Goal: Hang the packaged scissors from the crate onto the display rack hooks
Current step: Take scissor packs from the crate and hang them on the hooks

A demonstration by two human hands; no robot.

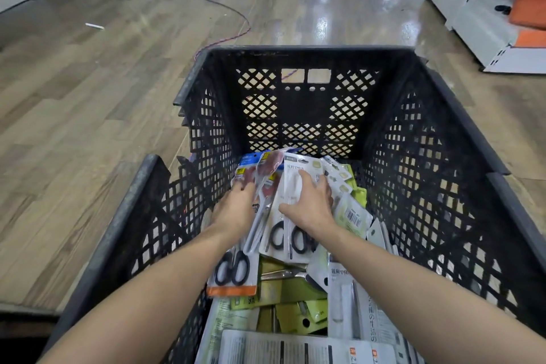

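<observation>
Both hands are down in the crate [443,133], side by side. The left hand [235,210] lies flat on one scissors pack [233,260]; the right hand [310,201] spreads over a white scissors pack [283,233]. Each pack runs lengthwise away from the wrists. No rack in sight.

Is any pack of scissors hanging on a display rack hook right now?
No, the scissor packs all lie inside the black crate, with both hands resting on them and no hooks in view.
</observation>
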